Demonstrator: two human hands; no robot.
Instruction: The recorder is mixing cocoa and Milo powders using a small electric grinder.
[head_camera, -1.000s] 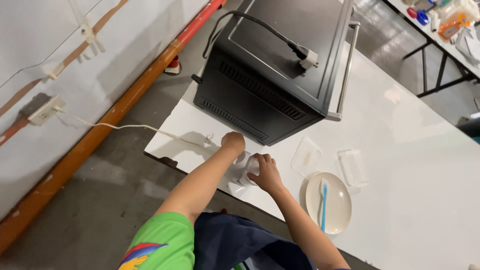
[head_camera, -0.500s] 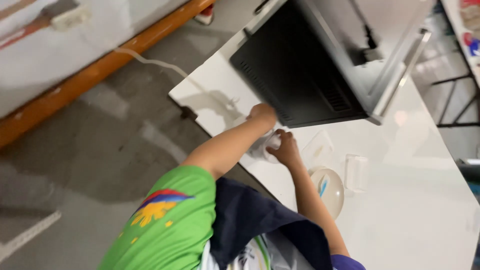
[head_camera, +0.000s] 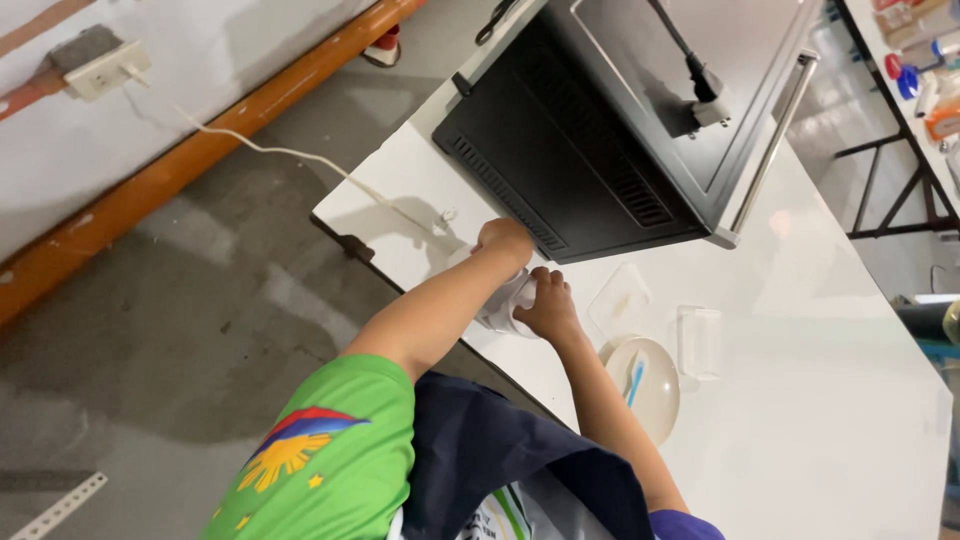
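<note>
While both hands meet at the near left edge of the white table (head_camera: 860, 430), a small white object (head_camera: 503, 310), perhaps a cup or crumpled wrapper, sits between them; too little of it shows to name it more closely. Its long axis seems to run from the table edge up toward the oven, tilted slightly to the right, but which end is its top I cannot tell. The left hand (head_camera: 505, 240) lies over the far end of the white object with its fingers curled down, closed around or pressing on it; the exact grip is hidden. The right hand (head_camera: 548, 308) is just to the right of the object, fingers bent and touching its side, seemingly wrapped partly round it.

Just beyond the hands stands a black countertop oven (head_camera: 600, 140), its vented back panel facing the person and its long side running from near left to far right. A black power plug (head_camera: 705, 100) rests on top of the oven. To the right of the right hand lies a clear plastic lid (head_camera: 618, 298), and farther right a clear plastic container (head_camera: 698, 342). Near them, a round white plate (head_camera: 655, 405) holds a blue utensil (head_camera: 634, 380) lying roughly lengthwise toward the person. A white cable (head_camera: 300, 155) runs from the table's left corner across the floor to a wall socket (head_camera: 105, 68).
</note>
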